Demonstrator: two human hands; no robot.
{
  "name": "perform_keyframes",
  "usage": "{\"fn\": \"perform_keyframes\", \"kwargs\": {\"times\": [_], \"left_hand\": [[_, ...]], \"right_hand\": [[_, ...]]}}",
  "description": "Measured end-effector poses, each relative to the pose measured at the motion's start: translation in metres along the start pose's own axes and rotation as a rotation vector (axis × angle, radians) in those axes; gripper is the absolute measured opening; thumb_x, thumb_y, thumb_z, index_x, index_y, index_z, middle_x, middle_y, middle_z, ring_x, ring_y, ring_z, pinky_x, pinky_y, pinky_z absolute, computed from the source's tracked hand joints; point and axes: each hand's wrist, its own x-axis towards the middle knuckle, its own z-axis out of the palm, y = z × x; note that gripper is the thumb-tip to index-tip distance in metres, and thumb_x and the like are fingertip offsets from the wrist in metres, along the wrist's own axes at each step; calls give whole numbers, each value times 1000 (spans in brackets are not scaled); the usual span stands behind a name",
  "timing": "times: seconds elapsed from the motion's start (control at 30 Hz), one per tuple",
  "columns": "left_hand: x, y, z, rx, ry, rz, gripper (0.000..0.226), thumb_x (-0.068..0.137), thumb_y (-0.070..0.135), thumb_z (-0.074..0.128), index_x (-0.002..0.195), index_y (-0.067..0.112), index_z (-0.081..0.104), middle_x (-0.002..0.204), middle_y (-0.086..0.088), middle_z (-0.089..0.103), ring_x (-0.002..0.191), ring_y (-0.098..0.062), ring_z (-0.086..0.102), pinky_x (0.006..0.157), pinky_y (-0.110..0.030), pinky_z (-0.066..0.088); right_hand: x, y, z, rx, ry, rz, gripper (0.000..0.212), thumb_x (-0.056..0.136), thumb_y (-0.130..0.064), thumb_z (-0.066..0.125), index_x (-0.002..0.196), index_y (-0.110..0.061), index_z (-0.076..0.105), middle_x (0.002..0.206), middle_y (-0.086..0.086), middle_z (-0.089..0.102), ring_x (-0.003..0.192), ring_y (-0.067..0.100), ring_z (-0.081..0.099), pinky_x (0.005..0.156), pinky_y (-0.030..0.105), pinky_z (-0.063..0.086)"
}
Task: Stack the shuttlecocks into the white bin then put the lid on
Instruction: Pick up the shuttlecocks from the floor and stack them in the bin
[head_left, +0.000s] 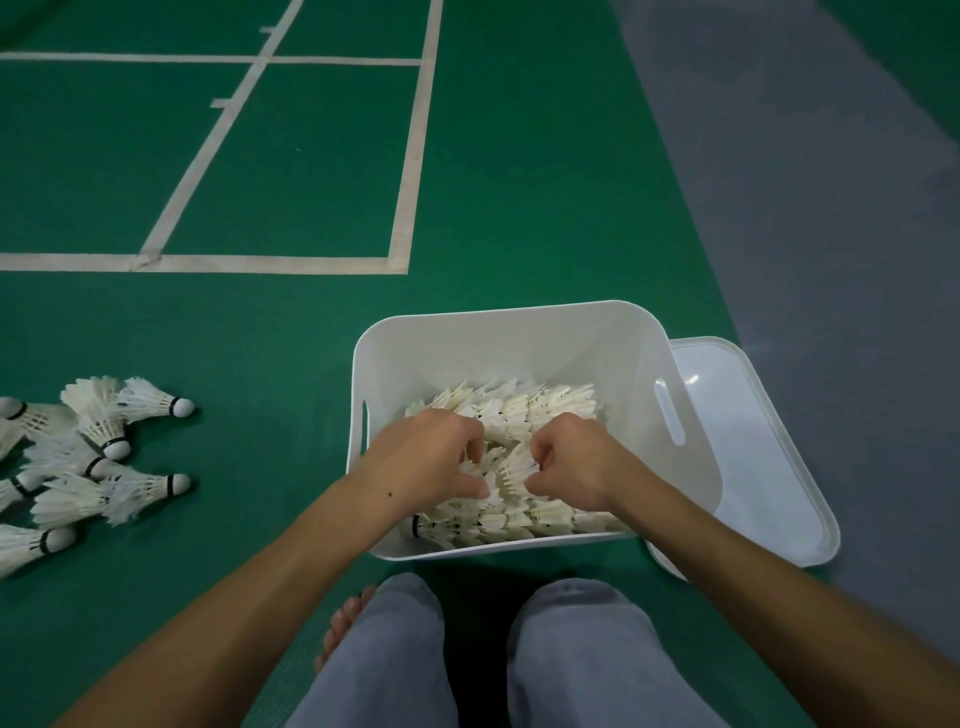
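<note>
The white bin (498, 338) stands on the green court floor in front of my knees. Rows of white feather shuttlecocks (524, 410) lie stacked inside it. Both hands reach into the bin. My left hand (426, 457) and my right hand (571, 460) each curl their fingers round a stack of shuttlecocks (511, 470) lying across the top of the rows. The white lid (753, 447) lies flat on the floor just right of the bin, partly under its side. A loose pile of shuttlecocks (93, 457) lies on the floor at the far left.
My grey-trousered knees (395, 654) and a bare foot (343, 623) are at the bottom, close to the bin's near wall. White court lines (405, 171) cross the green floor beyond. A grey floor strip (831, 208) runs along the right.
</note>
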Motion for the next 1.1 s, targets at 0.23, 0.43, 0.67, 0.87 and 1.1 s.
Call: {"fn": "perform_keyframes", "kwargs": {"times": [0.23,0.43,0.67,0.87,1.1], "left_hand": [[8,7,10,64,47,-36,40,82,57,80,103,31,58,100,8,65,89,-17,61,71,-35,53],[-12,2,-4,3,100,-42,56,85,55,79,128,28,56,117,4,68,102,-21,66,85,-43,59],[-53,-19,-26,-379,466,39,19,94,45,71,103,29,69,93,17,70,87,-1,67,77,-31,59],[-94,-61,-29,-494,799,-47,6,94,14,74,93,20,71,87,13,68,84,-11,67,73,-28,54],[-127,-167,7,-445,791,-446,12,91,13,76,90,25,70,83,13,70,79,-5,67,67,-32,57]], "right_hand": [[7,-2,9,155,-179,96,34,81,-6,87,64,-13,59,63,10,70,71,27,80,74,42,66],[-11,0,-20,264,-118,86,28,77,-19,93,95,-3,77,88,7,80,82,28,78,83,41,66],[-15,-49,-46,115,189,-274,14,89,-37,79,98,-26,78,89,-14,75,84,-1,69,81,27,61],[15,-119,-34,107,238,-609,4,93,-25,72,94,-29,73,90,-18,72,88,1,66,79,23,55],[66,-211,-8,-163,101,-910,6,94,-32,67,98,-28,69,96,-14,69,93,12,61,86,34,52]]}}
